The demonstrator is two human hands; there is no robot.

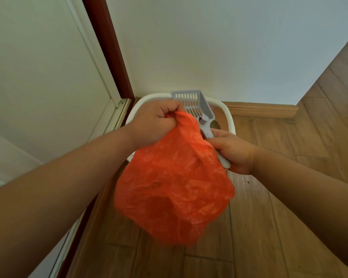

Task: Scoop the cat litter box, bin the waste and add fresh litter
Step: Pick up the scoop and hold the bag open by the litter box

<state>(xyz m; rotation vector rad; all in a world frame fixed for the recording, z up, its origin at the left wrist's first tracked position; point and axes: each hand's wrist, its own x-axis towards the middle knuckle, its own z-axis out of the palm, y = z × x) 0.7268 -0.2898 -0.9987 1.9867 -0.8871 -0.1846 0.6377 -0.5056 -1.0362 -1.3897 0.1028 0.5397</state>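
An orange plastic bag [173, 185] hangs full and bulging in the middle of the view. My left hand [155, 121] grips its bunched top. My right hand [233, 151] holds the handle of a grey slotted litter scoop [195, 105], whose head points up and away above the bag's mouth. Behind both hands sits the white litter box [228, 115] in the corner of the room; the bag and my hands hide most of its inside.
A white wall stands behind the box, with a wooden skirting board [263, 110] at its foot. A white door with a dark red frame [109, 47] runs along the left. Wooden floor [269, 227] spreads to the right and near me, with a few specks on it.
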